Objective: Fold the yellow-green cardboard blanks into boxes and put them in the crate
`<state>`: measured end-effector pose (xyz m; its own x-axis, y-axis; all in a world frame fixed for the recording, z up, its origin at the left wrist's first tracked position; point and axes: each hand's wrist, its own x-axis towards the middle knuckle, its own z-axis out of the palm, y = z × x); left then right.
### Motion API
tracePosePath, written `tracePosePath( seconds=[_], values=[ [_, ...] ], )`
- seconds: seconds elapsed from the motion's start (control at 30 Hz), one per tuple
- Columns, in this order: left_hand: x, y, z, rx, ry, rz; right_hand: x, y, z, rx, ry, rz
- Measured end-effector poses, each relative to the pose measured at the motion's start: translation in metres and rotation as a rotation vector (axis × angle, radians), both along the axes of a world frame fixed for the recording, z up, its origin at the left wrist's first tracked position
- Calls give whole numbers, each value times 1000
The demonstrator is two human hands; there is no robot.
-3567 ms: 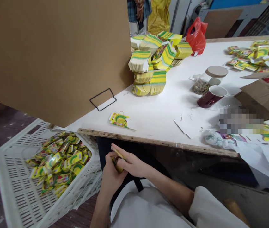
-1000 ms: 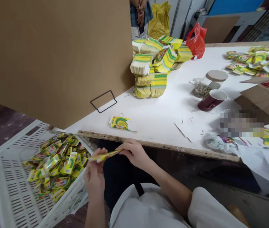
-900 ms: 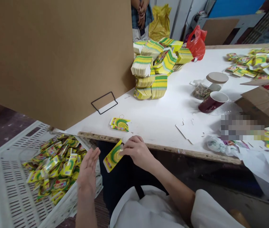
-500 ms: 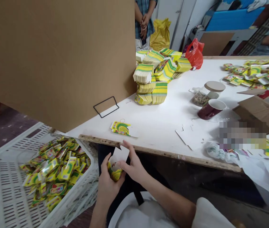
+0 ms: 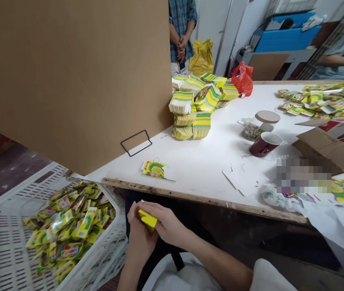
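Both hands meet in front of my lap, below the table's front edge. My left hand (image 5: 138, 238) cups a small yellow folded card packet (image 5: 148, 219) from beneath, fingers closed around it. My right hand (image 5: 167, 226) presses on the same packet from above and the right, thumb and fingers pinched. A flat yellow-green printed card (image 5: 154, 169) lies on the white table (image 5: 208, 157) just beyond my hands. To my left stands a white slatted crate (image 5: 5, 238) heaped with several finished yellow-green packets (image 5: 68, 222).
A tall brown board (image 5: 74, 72) stands on the table's left. Stacks of yellow-green cards (image 5: 194, 107), a maroon mug (image 5: 264, 144), a lidded jar (image 5: 261, 123), a red bag (image 5: 242, 79) and an open cardboard box (image 5: 329, 147) sit further back. A person in a plaid shirt (image 5: 182, 28) stands behind.
A second ago my right hand held the card flat while my left hand was open. The card has since been folded into a compact packet, and both hands now close on it.
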<state>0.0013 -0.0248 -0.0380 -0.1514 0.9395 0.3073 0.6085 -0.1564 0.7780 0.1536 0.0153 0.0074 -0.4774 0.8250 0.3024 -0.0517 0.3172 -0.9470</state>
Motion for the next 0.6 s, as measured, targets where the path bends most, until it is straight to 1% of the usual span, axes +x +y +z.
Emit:
tracePosePath(
  seconds=[0.07, 0.1, 0.13, 0.2, 0.27, 0.33, 0.43, 0.5, 0.57, 0.6],
  values=[
    [-4, 0, 2, -21, 88, -8, 1, 3, -5, 18, 21, -150],
    [-7, 0, 5, -54, 122, -17, 3, 6, -7, 33, -1, -175],
    [-10, 0, 8, -90, 132, -33, 5, 8, -8, 54, -50, -151],
    [-16, 0, 17, -151, 116, -72, 10, 12, -9, 87, -199, -7],
    [-22, 0, 26, -205, 103, -102, 18, 16, -6, 85, -335, 127],
    [-27, 2, 35, -272, 102, -162, 28, 22, -2, 77, -374, 202],
    [-29, 4, 45, -348, 94, -272, 38, 29, 4, 95, -344, 296],
    [-26, 5, 46, -345, 85, -280, 37, 30, 5, 80, -331, 275],
    [-20, 6, 44, -324, 35, -224, 31, 26, 3, 62, -279, 187],
    [-17, 6, 42, -309, -32, -177, 27, 24, 1, 58, -228, 137]
  ],
)
